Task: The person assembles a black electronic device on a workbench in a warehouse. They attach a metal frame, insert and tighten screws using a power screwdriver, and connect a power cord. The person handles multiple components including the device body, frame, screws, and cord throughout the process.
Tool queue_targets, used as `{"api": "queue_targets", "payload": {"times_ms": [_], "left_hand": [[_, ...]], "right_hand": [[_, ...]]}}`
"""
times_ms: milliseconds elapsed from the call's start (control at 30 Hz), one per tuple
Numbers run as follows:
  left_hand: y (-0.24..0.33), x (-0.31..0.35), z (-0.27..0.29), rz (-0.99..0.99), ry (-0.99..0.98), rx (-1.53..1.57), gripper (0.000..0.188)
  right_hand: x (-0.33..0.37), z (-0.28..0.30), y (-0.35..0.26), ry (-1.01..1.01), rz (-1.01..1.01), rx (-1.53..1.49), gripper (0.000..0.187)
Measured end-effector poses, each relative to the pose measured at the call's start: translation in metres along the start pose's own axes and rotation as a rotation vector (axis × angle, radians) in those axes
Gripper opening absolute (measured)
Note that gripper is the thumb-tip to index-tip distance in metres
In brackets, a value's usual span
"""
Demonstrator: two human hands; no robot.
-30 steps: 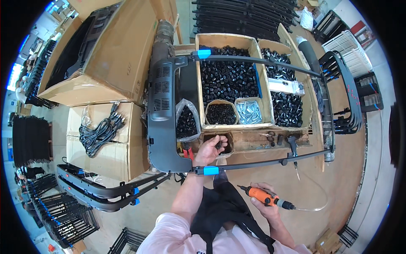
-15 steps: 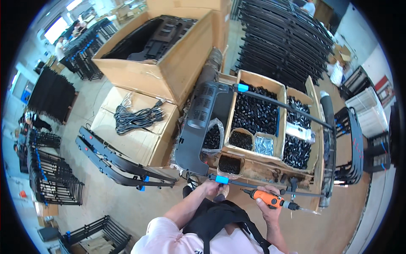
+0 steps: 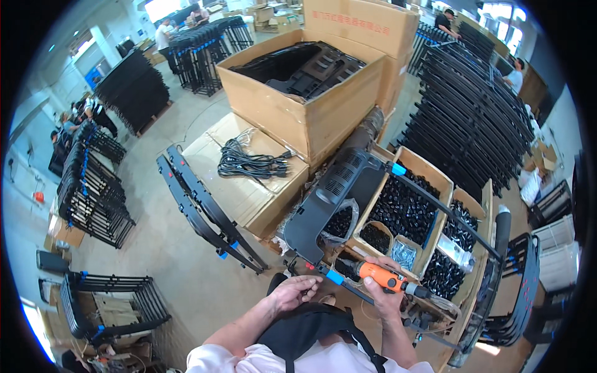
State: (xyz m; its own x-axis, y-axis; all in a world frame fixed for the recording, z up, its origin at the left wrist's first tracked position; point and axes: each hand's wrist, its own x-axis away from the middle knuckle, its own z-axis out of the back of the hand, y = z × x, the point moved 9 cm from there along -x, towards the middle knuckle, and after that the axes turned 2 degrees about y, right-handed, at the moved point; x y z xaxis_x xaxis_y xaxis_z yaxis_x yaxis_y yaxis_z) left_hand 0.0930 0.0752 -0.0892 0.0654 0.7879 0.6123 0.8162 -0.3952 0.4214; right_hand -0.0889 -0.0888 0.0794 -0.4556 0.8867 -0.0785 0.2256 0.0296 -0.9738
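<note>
Near the lower edge, the right hand (image 3: 380, 297) grips an orange power screwdriver (image 3: 387, 277) beside a black metal frame rail (image 3: 348, 287), while the left hand (image 3: 293, 292) rests loosely curled and empty nearby, so a slipping bit could nick those fingers.

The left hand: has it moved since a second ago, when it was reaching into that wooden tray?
Yes. The left hand has pulled back from the wooden tray toward the person's body.

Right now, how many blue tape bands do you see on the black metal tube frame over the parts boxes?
2: one blue tape band at the frame's far corner, one on the near bar beside the left hand. Others may be hidden.
</note>
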Motion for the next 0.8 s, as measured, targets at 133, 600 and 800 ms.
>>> {"api": "queue_targets", "payload": {"times_ms": [133,600,800], "left_hand": [[0.028,-0.008,-0.025,-0.036,-0.016,0.150,0.025],[0.136,-0.127,-0.052,-0.002,0.003,0.459,0.024],[0.170,-0.150,-0.043,0.030,-0.065,0.402,0.025]], "right_hand": [[-0.020,-0.022,0.002,-0.023,0.016,-0.022,0.061],[-0.121,-0.084,0.009,0.028,0.011,0.241,0.052],[-0.164,-0.105,0.016,0.029,-0.058,0.349,0.054]]}}
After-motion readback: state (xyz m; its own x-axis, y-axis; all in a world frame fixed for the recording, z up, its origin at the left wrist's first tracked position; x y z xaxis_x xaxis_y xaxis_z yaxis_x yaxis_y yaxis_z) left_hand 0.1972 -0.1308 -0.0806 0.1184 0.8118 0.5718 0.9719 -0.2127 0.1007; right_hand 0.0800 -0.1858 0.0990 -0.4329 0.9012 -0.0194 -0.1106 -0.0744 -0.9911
